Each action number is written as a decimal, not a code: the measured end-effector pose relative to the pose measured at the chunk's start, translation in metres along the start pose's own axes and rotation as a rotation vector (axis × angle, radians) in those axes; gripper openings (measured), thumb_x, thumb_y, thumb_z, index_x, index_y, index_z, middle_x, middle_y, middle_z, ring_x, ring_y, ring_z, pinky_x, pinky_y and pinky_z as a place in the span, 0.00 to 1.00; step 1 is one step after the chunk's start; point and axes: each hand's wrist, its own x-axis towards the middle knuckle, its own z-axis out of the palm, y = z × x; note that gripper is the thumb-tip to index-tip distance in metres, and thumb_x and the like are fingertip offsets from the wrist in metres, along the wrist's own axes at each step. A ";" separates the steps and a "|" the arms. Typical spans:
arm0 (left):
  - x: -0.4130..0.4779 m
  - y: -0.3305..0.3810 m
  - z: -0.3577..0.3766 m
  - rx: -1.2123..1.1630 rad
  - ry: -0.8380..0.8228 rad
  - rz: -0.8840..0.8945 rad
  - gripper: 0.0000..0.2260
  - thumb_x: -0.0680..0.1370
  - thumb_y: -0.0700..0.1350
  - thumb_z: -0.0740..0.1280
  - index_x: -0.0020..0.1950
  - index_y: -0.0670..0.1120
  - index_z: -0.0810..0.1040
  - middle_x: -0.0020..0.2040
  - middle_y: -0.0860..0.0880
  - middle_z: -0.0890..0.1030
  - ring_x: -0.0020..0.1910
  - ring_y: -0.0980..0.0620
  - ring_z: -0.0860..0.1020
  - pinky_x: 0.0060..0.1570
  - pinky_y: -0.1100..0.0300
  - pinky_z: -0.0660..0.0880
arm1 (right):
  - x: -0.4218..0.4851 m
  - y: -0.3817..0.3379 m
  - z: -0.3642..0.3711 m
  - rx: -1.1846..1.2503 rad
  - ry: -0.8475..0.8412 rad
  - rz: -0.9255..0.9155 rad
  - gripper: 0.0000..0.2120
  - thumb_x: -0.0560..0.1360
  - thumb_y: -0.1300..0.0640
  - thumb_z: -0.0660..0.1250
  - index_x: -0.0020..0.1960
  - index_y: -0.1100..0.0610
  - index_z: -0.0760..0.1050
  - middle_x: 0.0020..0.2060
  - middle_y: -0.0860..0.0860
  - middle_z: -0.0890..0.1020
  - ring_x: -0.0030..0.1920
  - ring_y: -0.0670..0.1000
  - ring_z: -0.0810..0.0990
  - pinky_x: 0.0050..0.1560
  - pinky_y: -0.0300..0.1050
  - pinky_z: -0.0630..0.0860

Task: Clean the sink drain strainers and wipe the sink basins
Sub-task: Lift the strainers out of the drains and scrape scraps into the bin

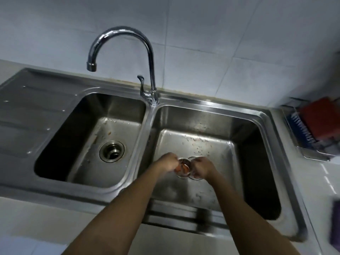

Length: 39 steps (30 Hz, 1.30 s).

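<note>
A steel double sink fills the view. Both my hands are down in the right basin (244,144). My left hand (168,163) grips a round metal strainer (184,167) with orange-brown food scraps in it. My right hand (201,168) closes on a second round metal piece (195,178) just beside it, over the right drain; most of that piece is hidden by my fingers. The left basin (77,144) has an open drain (111,151) with no strainer in it and a few brown specks on its floor.
A curved chrome faucet (121,34) with a lever handle (142,85) stands on the divider, spout over the left basin. A draining board (27,111) lies far left. A wire caddy (312,151) at the right holds a blue brush (301,127) and a red sponge (320,118). A purple cloth (335,223) is at the right edge.
</note>
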 end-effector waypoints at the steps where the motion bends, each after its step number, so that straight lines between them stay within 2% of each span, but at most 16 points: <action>1: 0.003 -0.004 0.015 0.025 -0.032 -0.019 0.11 0.75 0.36 0.60 0.53 0.34 0.79 0.45 0.38 0.78 0.43 0.47 0.74 0.34 0.60 0.67 | 0.000 0.015 0.001 0.015 -0.038 0.023 0.16 0.79 0.58 0.59 0.61 0.66 0.75 0.57 0.65 0.80 0.44 0.55 0.77 0.45 0.49 0.78; 3: 0.009 -0.013 0.039 0.065 -0.063 -0.055 0.11 0.75 0.36 0.60 0.53 0.34 0.78 0.47 0.36 0.79 0.43 0.47 0.75 0.33 0.60 0.67 | 0.001 0.038 0.006 0.025 -0.096 0.061 0.16 0.79 0.57 0.58 0.64 0.62 0.73 0.58 0.63 0.79 0.47 0.57 0.79 0.45 0.50 0.79; 4: 0.010 -0.018 0.049 0.082 -0.067 -0.072 0.11 0.75 0.37 0.60 0.53 0.34 0.78 0.48 0.36 0.80 0.43 0.46 0.76 0.33 0.59 0.67 | 0.001 0.048 0.009 0.027 -0.135 0.090 0.15 0.78 0.58 0.59 0.62 0.61 0.74 0.56 0.63 0.80 0.49 0.60 0.81 0.47 0.52 0.79; 8: 0.020 -0.034 0.075 0.078 -0.056 -0.123 0.12 0.76 0.39 0.61 0.56 0.37 0.78 0.57 0.38 0.80 0.56 0.40 0.78 0.43 0.58 0.69 | 0.006 0.072 0.013 -0.005 -0.223 0.147 0.09 0.74 0.62 0.59 0.43 0.61 0.78 0.43 0.62 0.81 0.44 0.60 0.81 0.45 0.51 0.77; 11: 0.027 -0.034 0.082 0.048 -0.071 -0.131 0.12 0.77 0.40 0.61 0.58 0.37 0.77 0.59 0.38 0.79 0.59 0.40 0.77 0.48 0.55 0.73 | 0.021 0.082 0.015 -0.063 -0.216 0.119 0.12 0.74 0.62 0.59 0.48 0.64 0.80 0.47 0.62 0.83 0.49 0.62 0.82 0.51 0.54 0.79; 13: 0.031 -0.034 0.086 0.038 -0.068 -0.137 0.12 0.77 0.40 0.61 0.57 0.37 0.77 0.58 0.37 0.79 0.59 0.40 0.77 0.45 0.57 0.71 | 0.028 0.087 0.015 -0.110 -0.233 0.090 0.13 0.73 0.60 0.60 0.51 0.63 0.80 0.49 0.60 0.83 0.49 0.59 0.82 0.55 0.54 0.79; 15: 0.034 -0.035 0.090 0.054 -0.061 -0.148 0.12 0.77 0.40 0.61 0.56 0.36 0.78 0.57 0.37 0.79 0.58 0.40 0.77 0.43 0.60 0.67 | 0.029 0.089 0.012 -0.137 -0.262 0.088 0.12 0.73 0.61 0.60 0.50 0.63 0.79 0.46 0.58 0.82 0.46 0.56 0.80 0.54 0.51 0.77; 18: 0.041 -0.036 0.090 0.104 -0.058 -0.179 0.13 0.77 0.39 0.61 0.59 0.37 0.76 0.59 0.37 0.78 0.59 0.39 0.77 0.47 0.55 0.72 | 0.030 0.087 0.000 -0.120 -0.265 0.163 0.09 0.73 0.62 0.58 0.44 0.62 0.77 0.41 0.59 0.79 0.39 0.55 0.77 0.49 0.50 0.77; 20: 0.047 -0.031 0.087 0.203 -0.018 -0.157 0.17 0.77 0.40 0.62 0.66 0.39 0.71 0.64 0.39 0.76 0.61 0.40 0.76 0.56 0.52 0.73 | 0.037 0.084 -0.009 -0.099 -0.182 0.219 0.09 0.74 0.60 0.57 0.45 0.61 0.75 0.44 0.61 0.81 0.43 0.58 0.79 0.51 0.52 0.79; 22: 0.060 -0.026 0.085 0.319 0.096 -0.088 0.20 0.77 0.40 0.63 0.70 0.42 0.69 0.67 0.41 0.74 0.64 0.42 0.74 0.61 0.53 0.71 | 0.049 0.081 -0.020 -0.183 -0.021 0.200 0.12 0.76 0.57 0.58 0.52 0.60 0.77 0.51 0.60 0.81 0.48 0.59 0.80 0.53 0.53 0.79; 25: 0.087 -0.014 0.085 0.305 0.237 -0.034 0.15 0.77 0.38 0.62 0.63 0.46 0.75 0.61 0.44 0.78 0.59 0.45 0.77 0.58 0.53 0.74 | 0.072 0.081 -0.030 -0.323 0.163 0.098 0.15 0.76 0.53 0.62 0.59 0.58 0.76 0.55 0.57 0.80 0.53 0.57 0.78 0.52 0.47 0.76; 27: 0.107 -0.008 0.090 0.332 0.287 -0.013 0.11 0.77 0.41 0.63 0.59 0.46 0.76 0.57 0.44 0.80 0.55 0.45 0.78 0.54 0.53 0.76 | 0.090 0.084 -0.030 -0.462 0.250 0.053 0.21 0.75 0.50 0.64 0.65 0.57 0.71 0.63 0.58 0.73 0.63 0.58 0.72 0.59 0.52 0.73; 29: 0.124 -0.004 0.096 0.401 0.316 0.000 0.10 0.77 0.44 0.65 0.57 0.46 0.75 0.56 0.44 0.79 0.54 0.44 0.78 0.50 0.53 0.75 | 0.105 0.087 -0.024 -0.539 0.285 0.029 0.27 0.74 0.48 0.66 0.70 0.56 0.65 0.69 0.58 0.65 0.69 0.59 0.64 0.64 0.55 0.68; 33: 0.156 -0.006 0.111 0.632 0.333 0.018 0.20 0.76 0.53 0.68 0.63 0.44 0.70 0.60 0.44 0.75 0.60 0.44 0.74 0.51 0.52 0.74 | 0.132 0.095 -0.005 -0.596 0.268 0.016 0.34 0.73 0.46 0.68 0.73 0.55 0.57 0.75 0.59 0.50 0.74 0.60 0.53 0.69 0.56 0.62; 36: 0.166 -0.016 0.124 0.764 0.351 0.027 0.24 0.76 0.52 0.67 0.68 0.43 0.66 0.64 0.43 0.71 0.63 0.45 0.71 0.52 0.53 0.73 | 0.139 0.104 0.002 -0.596 0.316 -0.016 0.35 0.71 0.46 0.70 0.71 0.52 0.58 0.76 0.59 0.49 0.75 0.60 0.53 0.69 0.55 0.62; 39: 0.173 -0.021 0.131 0.779 0.359 -0.024 0.24 0.76 0.46 0.67 0.70 0.44 0.64 0.66 0.43 0.69 0.64 0.44 0.70 0.53 0.53 0.73 | 0.147 0.110 0.006 -0.620 0.374 -0.043 0.34 0.71 0.47 0.71 0.71 0.52 0.60 0.76 0.58 0.52 0.74 0.59 0.56 0.68 0.54 0.62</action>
